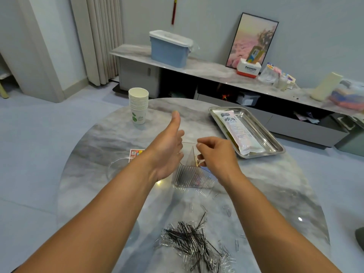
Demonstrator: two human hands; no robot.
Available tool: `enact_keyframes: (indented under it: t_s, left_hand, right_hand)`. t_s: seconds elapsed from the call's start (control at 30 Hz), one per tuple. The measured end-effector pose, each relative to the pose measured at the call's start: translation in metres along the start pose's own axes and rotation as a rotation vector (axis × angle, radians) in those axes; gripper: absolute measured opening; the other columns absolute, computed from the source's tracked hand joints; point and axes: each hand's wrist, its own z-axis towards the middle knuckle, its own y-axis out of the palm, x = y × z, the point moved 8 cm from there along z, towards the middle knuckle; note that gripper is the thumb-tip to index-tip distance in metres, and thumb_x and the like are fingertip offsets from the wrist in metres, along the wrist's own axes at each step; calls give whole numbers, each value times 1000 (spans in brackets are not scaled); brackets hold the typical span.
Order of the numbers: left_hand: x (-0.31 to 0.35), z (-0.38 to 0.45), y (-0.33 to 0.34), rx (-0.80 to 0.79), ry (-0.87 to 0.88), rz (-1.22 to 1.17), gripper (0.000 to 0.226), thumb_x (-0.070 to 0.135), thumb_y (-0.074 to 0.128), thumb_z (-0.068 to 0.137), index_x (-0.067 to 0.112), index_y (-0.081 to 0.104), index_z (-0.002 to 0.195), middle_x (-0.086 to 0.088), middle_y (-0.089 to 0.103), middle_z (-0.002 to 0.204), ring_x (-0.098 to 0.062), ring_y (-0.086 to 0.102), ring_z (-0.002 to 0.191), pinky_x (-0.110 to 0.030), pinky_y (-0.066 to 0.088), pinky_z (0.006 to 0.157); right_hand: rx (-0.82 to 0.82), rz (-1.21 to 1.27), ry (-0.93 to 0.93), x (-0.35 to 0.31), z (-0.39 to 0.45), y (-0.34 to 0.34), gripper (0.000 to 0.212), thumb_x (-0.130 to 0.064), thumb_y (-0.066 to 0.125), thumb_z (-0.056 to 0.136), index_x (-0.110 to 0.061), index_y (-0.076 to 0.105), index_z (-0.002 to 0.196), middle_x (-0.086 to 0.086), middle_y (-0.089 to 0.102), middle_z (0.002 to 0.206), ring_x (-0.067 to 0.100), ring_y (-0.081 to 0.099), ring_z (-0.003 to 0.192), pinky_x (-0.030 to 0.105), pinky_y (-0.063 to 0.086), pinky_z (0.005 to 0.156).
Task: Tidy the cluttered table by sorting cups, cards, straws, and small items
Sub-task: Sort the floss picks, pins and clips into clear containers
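clips: our heap of silver paper clips and black hairpins (194,245) lies nearest.
left hand (167,152): fingers straight, thumb up.
right hand (215,154): fingertips pinching our clear ribbed plastic box (192,177).

Pale grey walls (315,26) and a light tiled floor (29,144) are seen. Beige curtains (100,36) are hung at the left. A framed picture (254,39) is leaned on a long marble-topped sideboard (206,68).
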Motion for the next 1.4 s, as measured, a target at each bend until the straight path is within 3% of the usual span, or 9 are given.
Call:
enact_keyframes:
  t_s: [0.1, 0.23, 0.33, 0.47, 0.67, 0.97, 1.13, 1.3, 1.4]
  left_hand:
    - [3, -6, -4, 55, 59, 140, 60, 56, 49, 99, 8, 53, 135, -15, 62, 129, -24, 64, 115, -35, 54, 95]
    - [-16, -11, 6, 22, 70, 621, 8, 19, 60, 99, 11, 62, 98, -6, 68, 88, -13, 64, 71, -26, 51, 66]
    - [-48, -12, 13, -110, 2, 939, 8, 15, 71, 91, 10, 65, 94, -11, 70, 89, -16, 64, 75, -32, 51, 69]
    - [-87, -27, 11, -219, -134, 1444, 28, 25, 82, 83, 20, 64, 104, -1, 67, 105, -17, 63, 90, -30, 51, 76]
    - [-132, -43, -10, -211, -178, 1897, 42, 25, 84, 77, 18, 68, 115, -1, 69, 111, -22, 67, 98, -30, 47, 69]
    - [-148, -41, -14, -106, -43, 1928, 18, 6, 65, 82, 14, 74, 95, -4, 73, 95, -25, 69, 88, -36, 57, 75]
    - [-147, -34, -12, -92, -37, 1875, 8, 16, 67, 91, 13, 70, 99, -5, 71, 98, -27, 67, 92, -34, 51, 72]
    - [-132, -34, -6, -46, -41, 1673, 14, 22, 65, 96, 10, 63, 91, -7, 65, 92, -24, 59, 80, -30, 46, 69]
    - [-125, -36, -6, -23, -53, 1458, 2, 16, 68, 95, 16, 68, 97, -3, 73, 90, -18, 65, 75, -29, 52, 67]
  right_hand:
    - [-60, -108, -90, 6, -19, -23, 6, -14, 74, 90, -20, 76, 93, -3, 73, 75, 7, 64, 61, 19, 49, 55]
    - [-455, -424, -24, 58, -58, -22, 15, -16, 83, 83, -24, 76, 93, -11, 70, 80, -2, 58, 64, 20, 48, 67]
    - [-672, -762, 71, 97, -89, -17, 47, -39, 89, 74, -33, 67, 115, -11, 63, 111, 0, 60, 87, 22, 50, 80]
    - [-662, -986, 136, 112, -117, -11, 84, -70, 85, 56, -33, 48, 121, -6, 49, 118, 17, 56, 102, 37, 52, 89]
    - [-569, -1153, 31, 114, -138, 5, 87, -74, 80, 60, -26, 48, 125, -2, 50, 120, 21, 52, 110, 39, 48, 90]
    - [-570, -876, 82, 127, -124, -2, 21, -28, 83, 82, -28, 65, 92, -7, 70, 96, 18, 67, 95, 34, 55, 86]
    - [-550, -925, 52, 125, -112, -13, 21, -22, 80, 85, -25, 71, 103, -4, 70, 107, 19, 65, 101, 36, 55, 91]
    - [-525, -976, -14, 125, -112, -17, 47, -43, 86, 75, -29, 64, 115, -8, 63, 113, 19, 60, 105, 33, 49, 86]
    - [-486, -967, -50, 129, -111, -16, 31, -37, 86, 77, -27, 70, 102, -7, 70, 103, 18, 62, 99, 33, 48, 83]
